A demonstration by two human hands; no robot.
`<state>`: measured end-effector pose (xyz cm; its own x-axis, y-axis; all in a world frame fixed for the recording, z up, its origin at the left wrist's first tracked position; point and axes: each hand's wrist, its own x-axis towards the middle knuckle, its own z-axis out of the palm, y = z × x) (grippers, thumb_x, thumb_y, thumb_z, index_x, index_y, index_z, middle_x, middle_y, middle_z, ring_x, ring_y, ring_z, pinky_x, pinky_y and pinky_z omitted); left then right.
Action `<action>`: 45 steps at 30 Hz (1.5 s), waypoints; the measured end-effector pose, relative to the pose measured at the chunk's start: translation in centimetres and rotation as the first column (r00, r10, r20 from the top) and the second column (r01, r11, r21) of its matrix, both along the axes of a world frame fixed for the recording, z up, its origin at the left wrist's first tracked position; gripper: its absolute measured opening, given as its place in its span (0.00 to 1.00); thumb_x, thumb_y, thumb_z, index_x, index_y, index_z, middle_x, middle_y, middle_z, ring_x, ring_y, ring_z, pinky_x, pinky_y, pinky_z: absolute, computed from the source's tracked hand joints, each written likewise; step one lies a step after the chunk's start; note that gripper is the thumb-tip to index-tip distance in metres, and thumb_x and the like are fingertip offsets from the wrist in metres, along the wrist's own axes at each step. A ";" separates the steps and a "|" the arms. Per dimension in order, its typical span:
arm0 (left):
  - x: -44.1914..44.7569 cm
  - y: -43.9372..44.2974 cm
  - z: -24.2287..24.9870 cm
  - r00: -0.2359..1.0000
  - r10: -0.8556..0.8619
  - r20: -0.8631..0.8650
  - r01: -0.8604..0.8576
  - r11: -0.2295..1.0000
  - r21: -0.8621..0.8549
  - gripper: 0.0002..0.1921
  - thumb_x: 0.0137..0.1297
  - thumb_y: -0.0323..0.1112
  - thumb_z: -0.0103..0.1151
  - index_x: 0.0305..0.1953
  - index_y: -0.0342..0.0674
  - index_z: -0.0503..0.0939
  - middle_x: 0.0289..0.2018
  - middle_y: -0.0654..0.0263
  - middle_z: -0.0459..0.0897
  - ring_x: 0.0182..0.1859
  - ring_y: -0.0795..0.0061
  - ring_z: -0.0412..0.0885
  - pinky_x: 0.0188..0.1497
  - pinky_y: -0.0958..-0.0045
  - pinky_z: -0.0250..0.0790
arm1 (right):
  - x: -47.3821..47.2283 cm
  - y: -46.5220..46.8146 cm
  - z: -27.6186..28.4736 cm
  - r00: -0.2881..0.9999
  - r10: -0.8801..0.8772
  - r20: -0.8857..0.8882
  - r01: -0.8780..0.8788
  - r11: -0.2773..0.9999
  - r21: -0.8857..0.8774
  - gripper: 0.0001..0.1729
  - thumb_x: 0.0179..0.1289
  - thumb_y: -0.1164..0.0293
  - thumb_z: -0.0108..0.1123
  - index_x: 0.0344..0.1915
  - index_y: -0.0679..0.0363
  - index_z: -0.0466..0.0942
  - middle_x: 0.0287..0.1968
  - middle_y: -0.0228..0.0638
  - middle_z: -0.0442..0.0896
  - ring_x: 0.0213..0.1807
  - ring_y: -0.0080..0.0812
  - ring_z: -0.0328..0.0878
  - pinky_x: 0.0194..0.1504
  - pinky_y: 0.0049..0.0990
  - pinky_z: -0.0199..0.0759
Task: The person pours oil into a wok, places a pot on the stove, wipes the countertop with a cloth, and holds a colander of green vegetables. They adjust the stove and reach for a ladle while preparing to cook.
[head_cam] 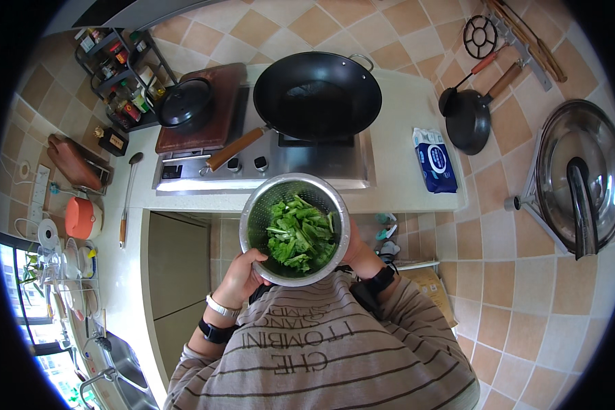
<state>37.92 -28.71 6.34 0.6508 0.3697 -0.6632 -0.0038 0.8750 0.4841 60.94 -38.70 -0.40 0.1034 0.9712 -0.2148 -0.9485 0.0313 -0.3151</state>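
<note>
Between my two hands I hold a perforated metal colander [293,179] in front of my chest. Chopped leafy greens [301,233] lie inside it. My left hand [247,269] grips its lower left rim, thumb on top. On the opposite side, my right hand [355,243] supports the wall, its fingers mostly hidden beneath. Beyond the colander a black wok [318,97] sits on the gas stove [318,166], its wooden handle [238,148] pointing toward the near left. A dark shiny patch shows at the wok's bottom.
Left of the wok, a lidded black pot [185,102] stands on a brown board [225,97]. A long-handled spoon [129,197] lies on the left counter. To the right is a blue wipes pack [434,161]. Pans [468,123] and a large lid [558,169] hang on the tiled wall.
</note>
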 end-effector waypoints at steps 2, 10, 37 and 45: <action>0.7 0.4 0.1 0.999 0.044 -0.010 -0.043 0.997 0.058 0.13 0.57 0.26 0.47 0.44 0.28 0.69 0.35 0.56 0.78 0.35 0.66 0.79 0.39 0.70 0.73 | -0.6 0.1 0.7 0.946 -0.057 0.318 0.079 0.995 -0.058 0.20 0.64 0.70 0.50 0.55 0.63 0.66 0.51 0.37 0.74 0.52 0.30 0.72 0.54 0.33 0.69; 1.8 3.3 1.1 0.966 -0.041 0.254 0.056 0.997 -0.051 0.20 0.57 0.28 0.46 0.52 0.27 0.65 0.50 0.52 0.73 0.51 0.62 0.73 0.56 0.62 0.64 | -2.6 -0.2 4.3 0.465 -0.049 0.884 0.126 0.992 -0.012 0.18 0.65 0.65 0.44 0.49 0.64 0.72 0.48 0.44 0.76 0.46 0.39 0.75 0.48 0.39 0.73; 0.8 4.4 -0.9 0.976 -0.005 0.219 0.006 1.000 -0.007 0.23 0.51 0.24 0.43 0.52 0.25 0.65 0.50 0.50 0.73 0.51 0.58 0.73 0.56 0.61 0.64 | -1.7 1.0 3.6 0.625 0.049 0.779 0.029 0.996 -0.086 0.20 0.66 0.62 0.42 0.49 0.64 0.71 0.50 0.44 0.75 0.50 0.41 0.73 0.53 0.39 0.68; 0.9 4.2 0.3 0.972 0.038 0.231 -0.047 0.998 0.035 0.23 0.50 0.23 0.44 0.51 0.25 0.66 0.49 0.51 0.74 0.51 0.58 0.73 0.55 0.61 0.66 | -0.1 3.6 2.2 0.935 0.125 -0.332 -0.056 0.976 0.211 0.21 0.66 0.61 0.42 0.49 0.64 0.72 0.50 0.44 0.75 0.51 0.41 0.72 0.54 0.39 0.67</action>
